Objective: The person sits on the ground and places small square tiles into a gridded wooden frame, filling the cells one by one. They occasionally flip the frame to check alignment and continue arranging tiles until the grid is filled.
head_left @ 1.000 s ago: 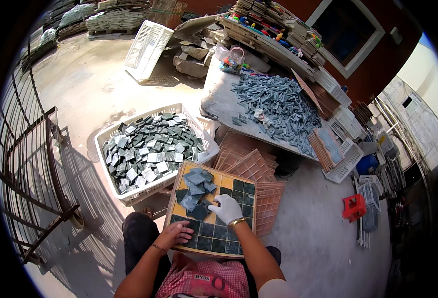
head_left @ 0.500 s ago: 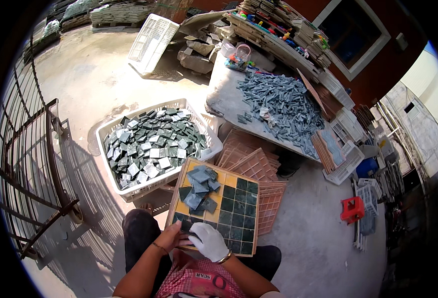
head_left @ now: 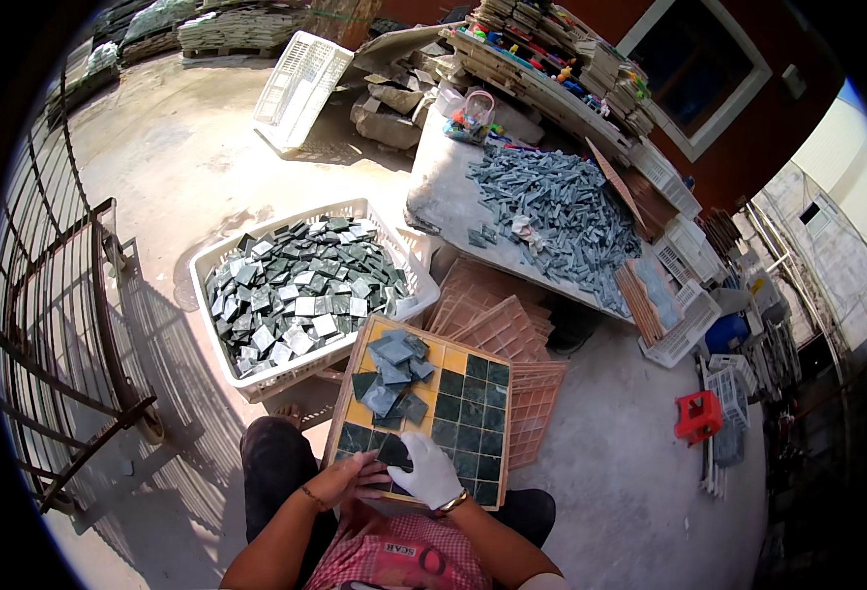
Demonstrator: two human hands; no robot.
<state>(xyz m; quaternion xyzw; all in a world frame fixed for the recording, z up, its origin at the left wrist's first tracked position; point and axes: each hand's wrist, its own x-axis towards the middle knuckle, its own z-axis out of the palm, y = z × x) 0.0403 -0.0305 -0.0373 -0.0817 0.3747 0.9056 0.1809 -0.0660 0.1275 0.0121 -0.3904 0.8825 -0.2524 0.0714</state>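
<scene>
Across my lap lies a wooden-rimmed tray [head_left: 420, 394] with a yellow base, partly laid with dark green square tiles [head_left: 473, 411] in rows on its right side and near edge. A loose pile of grey-green tiles [head_left: 394, 362] sits on its upper left part. My right hand [head_left: 430, 476], in a white glove, is closed at the fingertips on a dark tile [head_left: 394, 450] tilted over the near rows. My bare left hand [head_left: 347, 480] lies over the tray's near left edge, fingers stretched toward that tile. The gloved hand partly hides the near tiles.
A white crate [head_left: 219, 339] full of square tiles stands beyond the tray at the left. Brown grid trays [head_left: 532, 398] are stacked behind it on the right. Farther back, a slab table [head_left: 438, 187] bears a heap of narrow grey strips [head_left: 561, 211]. A metal rack [head_left: 99, 295] stands left.
My right hand has moved slightly up, and a dark tile now shows tilted by its fingertips. My left hand has turned, its thumb lowered. A tile shows at the tray's near left corner.
</scene>
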